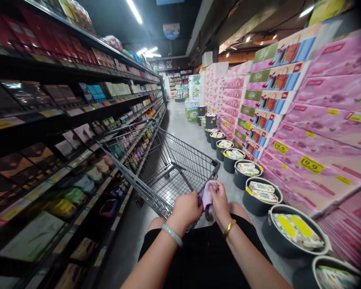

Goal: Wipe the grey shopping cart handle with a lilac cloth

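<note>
A crumpled purple cloth (208, 196) is bunched between my two hands, at the near rim of a shopping cart (180, 182). My right hand (220, 200) is closed around the cloth, its thumb on top. Beside it, my left hand (186, 208) makes a fist, with its curled fingers against the cloth's left edge; part of its grip is hidden. The wire basket of the cart holds nothing that I can see, and it stands at an angle across the aisle. A pale bangle circles my left wrist, a gold one my right.
Shelves (78, 106) packed with boxes and packets line the left. On the right, dark buckets (263, 194) holding packets stand in a row before stacked pink packs (327, 132) with yellow price tags. The grey floor (180, 116) runs back between them.
</note>
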### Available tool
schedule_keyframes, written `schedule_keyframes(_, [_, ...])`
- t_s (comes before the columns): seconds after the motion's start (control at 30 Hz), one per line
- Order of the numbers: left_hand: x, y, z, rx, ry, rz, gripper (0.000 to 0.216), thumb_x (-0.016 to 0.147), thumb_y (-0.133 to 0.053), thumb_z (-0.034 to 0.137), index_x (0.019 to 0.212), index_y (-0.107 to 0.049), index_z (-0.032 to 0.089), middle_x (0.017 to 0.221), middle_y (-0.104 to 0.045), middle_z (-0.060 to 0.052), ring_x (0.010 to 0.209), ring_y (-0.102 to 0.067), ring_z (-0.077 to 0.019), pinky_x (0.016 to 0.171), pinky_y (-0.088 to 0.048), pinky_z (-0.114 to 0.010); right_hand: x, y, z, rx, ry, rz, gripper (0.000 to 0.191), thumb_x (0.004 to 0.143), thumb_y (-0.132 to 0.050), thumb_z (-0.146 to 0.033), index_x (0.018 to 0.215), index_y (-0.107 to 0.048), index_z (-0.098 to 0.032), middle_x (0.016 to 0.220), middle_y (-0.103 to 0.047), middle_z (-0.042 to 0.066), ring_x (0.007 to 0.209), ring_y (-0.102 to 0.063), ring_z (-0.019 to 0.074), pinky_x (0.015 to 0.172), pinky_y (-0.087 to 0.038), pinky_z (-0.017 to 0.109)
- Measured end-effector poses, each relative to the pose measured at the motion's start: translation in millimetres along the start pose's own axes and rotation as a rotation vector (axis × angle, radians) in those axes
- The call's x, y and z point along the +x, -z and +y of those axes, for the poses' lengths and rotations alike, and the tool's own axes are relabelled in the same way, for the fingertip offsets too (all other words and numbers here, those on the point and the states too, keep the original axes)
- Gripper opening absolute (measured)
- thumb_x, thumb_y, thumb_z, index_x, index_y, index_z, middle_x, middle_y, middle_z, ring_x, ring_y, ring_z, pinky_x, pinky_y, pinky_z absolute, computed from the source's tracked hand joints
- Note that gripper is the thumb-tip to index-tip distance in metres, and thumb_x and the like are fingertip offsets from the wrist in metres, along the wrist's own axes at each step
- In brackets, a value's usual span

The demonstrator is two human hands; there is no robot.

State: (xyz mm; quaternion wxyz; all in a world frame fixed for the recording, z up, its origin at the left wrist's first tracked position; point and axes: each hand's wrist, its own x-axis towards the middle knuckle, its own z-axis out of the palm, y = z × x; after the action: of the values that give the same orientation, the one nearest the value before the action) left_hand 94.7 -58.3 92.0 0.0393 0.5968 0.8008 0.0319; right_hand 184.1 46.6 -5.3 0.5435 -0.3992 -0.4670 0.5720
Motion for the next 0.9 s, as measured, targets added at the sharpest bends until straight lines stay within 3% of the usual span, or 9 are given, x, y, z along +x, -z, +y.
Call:
schedule_keyframes(0.13, [-14.6,4.7,-2.2,0.015,0.026,-0.014,0.034,0.089,-0.049,0.043,0.108,-0.058,0.017,0.088,-0.073,-0.012,0.085,-0.072,-0.0311,0.073,-0.053,-0.038,-13.8,7.8,19.4,0.045,-0.187,-0.014,0.046,0.064,-0.075,-0.046,0.101,-0.063,-0.021,0.087,-0.070,0.003,0.075,-0.065,0.0207,0.065,-0.052,0.031])
schedule_keyframes(0.27, [-22.1,8.8,-3.4,0.020,0.020,-0.031,0.039,0.089,-0.047,0.048,0.108,-0.059,0.017,0.089,-0.073,-0.014,0.086,-0.072,-0.0329,0.074,-0.054,-0.040,-8.9,7.8,-5.3,0.132,-0.161,-0.069,0.048,0.066,-0.075,-0.049,0.105,-0.062,-0.023,0.087,-0.069,0.000,0.070,-0.064,0.0185,0.060,-0.051,0.028])
schedule_keyframes(0.37, [-23.3,8.6,-2.7,0.017,0.007,-0.021,0.040,0.088,-0.047,0.047,0.109,-0.060,0.016,0.090,-0.073,-0.015,0.086,-0.072,-0.0337,0.074,-0.054,-0.042,0.9,3.0,-17.0,0.151,-0.113,-0.015,0.047,0.067,-0.073,-0.050,0.104,-0.059,-0.024,0.086,-0.066,-0.002,0.070,-0.062,0.0169,0.060,-0.050,0.027])
schedule_keyframes(0.5, [-26.9,5.7,-1.6,0.016,-0.012,-0.004,0.040,0.088,-0.047,0.047,0.110,-0.060,0.015,0.090,-0.074,-0.016,0.085,-0.072,-0.0345,0.073,-0.055,-0.044,-7.1,0.4,12.7,0.034,-0.136,0.109,0.035,0.072,-0.063,-0.050,0.095,-0.056,-0.024,0.073,-0.059,-0.005,0.062,-0.057,0.0154,0.055,-0.047,0.027])
schedule_keyframes(0.63, [-36.2,4.0,-4.5,0.023,-0.013,0.011,0.038,0.087,-0.048,0.045,0.107,-0.061,0.015,0.086,-0.074,-0.015,0.081,-0.072,-0.0342,0.070,-0.055,-0.043,-24.1,5.1,47.2,-0.058,-0.113,0.066,0.032,0.074,-0.058,-0.047,0.097,-0.055,-0.026,0.077,-0.061,-0.004,0.064,-0.058,0.0159,0.060,-0.048,0.028])
schedule_keyframes(0.77, [-43.3,4.8,-8.3,0.007,-0.012,0.001,0.037,0.087,-0.048,0.045,0.106,-0.061,0.016,0.087,-0.074,-0.015,0.080,-0.072,-0.0332,0.069,-0.055,-0.042,-22.8,10.4,57.5,-0.102,-0.092,0.068,0.033,0.069,-0.061,-0.047,0.093,-0.059,-0.025,0.081,-0.063,-0.001,0.073,-0.061,0.0186,0.067,-0.050,0.030])
schedule_keyframes(0.9, [-42.1,6.2,-10.1,-0.011,-0.017,-0.029,0.036,0.087,-0.049,0.043,0.108,-0.060,0.016,0.088,-0.074,-0.015,0.082,-0.072,-0.0324,0.072,-0.055,-0.041,-2.7,19.6,60.0,-0.081,-0.054,0.075,0.034,0.067,-0.064,-0.046,0.094,-0.061,-0.026,0.084,-0.065,0.000,0.072,-0.063,0.0198,0.063,-0.051,0.030])
